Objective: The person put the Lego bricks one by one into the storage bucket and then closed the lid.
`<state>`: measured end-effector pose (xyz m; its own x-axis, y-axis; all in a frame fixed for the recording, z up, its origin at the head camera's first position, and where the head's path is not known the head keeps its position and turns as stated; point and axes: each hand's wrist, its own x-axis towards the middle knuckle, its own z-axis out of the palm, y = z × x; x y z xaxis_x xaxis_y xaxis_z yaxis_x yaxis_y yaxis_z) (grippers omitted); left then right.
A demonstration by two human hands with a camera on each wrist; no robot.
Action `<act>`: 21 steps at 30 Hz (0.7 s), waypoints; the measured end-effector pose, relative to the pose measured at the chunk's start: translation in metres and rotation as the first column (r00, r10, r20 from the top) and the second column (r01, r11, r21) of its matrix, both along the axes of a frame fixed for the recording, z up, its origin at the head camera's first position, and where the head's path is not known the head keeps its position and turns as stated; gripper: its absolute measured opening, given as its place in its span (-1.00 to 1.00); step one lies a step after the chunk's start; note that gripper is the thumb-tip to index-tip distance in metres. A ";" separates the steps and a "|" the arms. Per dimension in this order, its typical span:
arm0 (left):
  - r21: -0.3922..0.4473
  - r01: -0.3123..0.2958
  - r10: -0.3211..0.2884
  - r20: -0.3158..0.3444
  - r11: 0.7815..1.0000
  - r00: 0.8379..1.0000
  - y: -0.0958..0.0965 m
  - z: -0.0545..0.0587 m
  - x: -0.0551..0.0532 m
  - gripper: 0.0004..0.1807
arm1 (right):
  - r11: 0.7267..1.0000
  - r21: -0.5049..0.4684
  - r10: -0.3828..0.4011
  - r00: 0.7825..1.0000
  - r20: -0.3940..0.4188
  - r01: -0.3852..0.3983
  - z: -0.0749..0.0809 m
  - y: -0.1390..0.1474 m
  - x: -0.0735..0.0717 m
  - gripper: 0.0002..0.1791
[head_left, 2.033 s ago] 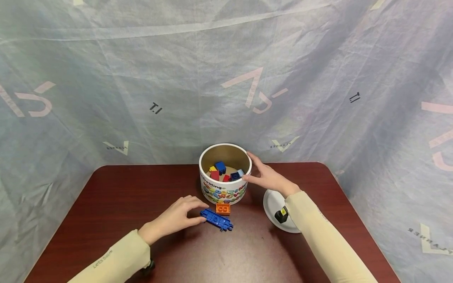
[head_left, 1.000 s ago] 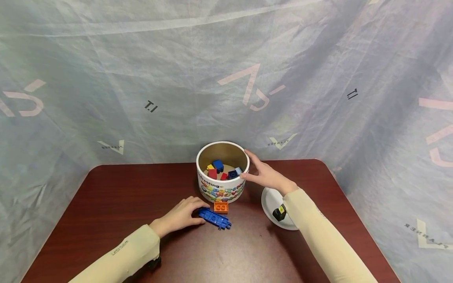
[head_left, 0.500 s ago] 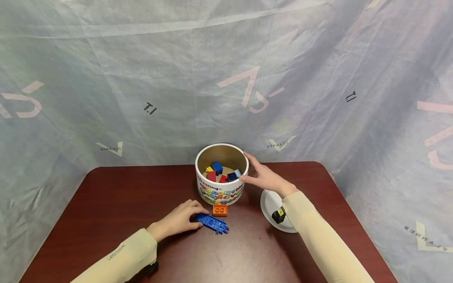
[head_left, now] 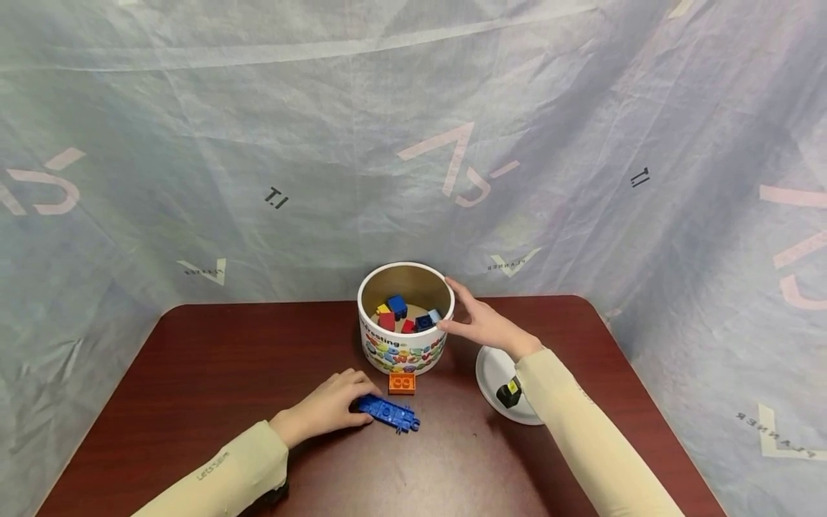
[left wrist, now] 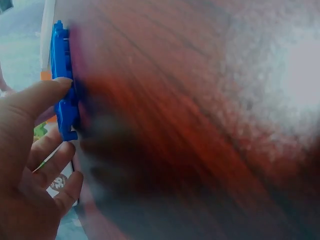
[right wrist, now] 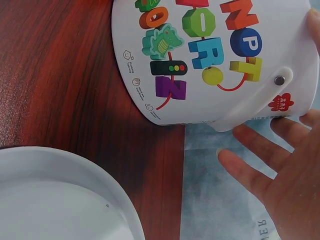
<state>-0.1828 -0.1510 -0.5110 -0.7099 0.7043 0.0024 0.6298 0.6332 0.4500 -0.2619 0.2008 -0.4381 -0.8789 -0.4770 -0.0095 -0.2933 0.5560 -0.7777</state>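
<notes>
Between thumb and fingers, my left hand (head_left: 326,408) pinches the left end of a long blue toy-brick vehicle base (head_left: 390,414), low over the table. In the left wrist view, the thumb lies against this blue base (left wrist: 64,95). My right hand (head_left: 486,323) rests at the right side of a round white bucket (head_left: 407,352), its thumb near the rim. The right wrist view shows spread, fairly straight fingers beside the bucket's handle (right wrist: 260,100). Inside the bucket are several bricks, including a blue brick (head_left: 397,306) and a red brick (head_left: 386,321).
An orange brick (head_left: 402,384) lies in front of the bucket, close to the blue base. A white round lid (head_left: 489,370) lies to the right, partly under the right forearm. The dark red table (head_left: 245,345) meets a grey curtain (head_left: 310,237) behind.
The left hand's fingers have closed round the end of the blue base, which has shifted slightly toward the person and away from the orange brick. The right hand stays at the bucket.
</notes>
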 end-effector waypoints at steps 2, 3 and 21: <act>-0.013 0.017 -0.017 -0.022 1.000 1.000 0.001 0.000 0.002 -0.62 | 1.000 0.000 0.000 1.000 -0.001 0.000 0.000 0.000 0.000 0.12; -0.019 0.021 -0.022 -0.029 1.000 0.999 0.001 -0.001 0.002 -0.62 | 1.000 0.001 -0.001 1.000 -0.001 0.001 0.000 0.000 0.000 0.13; -0.031 0.038 -0.039 -0.050 0.999 0.998 -0.004 0.000 0.011 -0.63 | 1.000 -0.014 0.004 1.000 -0.003 -0.004 0.003 -0.002 0.003 0.11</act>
<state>-0.1719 -0.1553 -0.5112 -0.6819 0.7313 0.0161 0.6753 0.6209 0.3980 -0.2592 0.1991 -0.4350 -0.8770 -0.4805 -0.0001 -0.2979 0.5438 -0.7846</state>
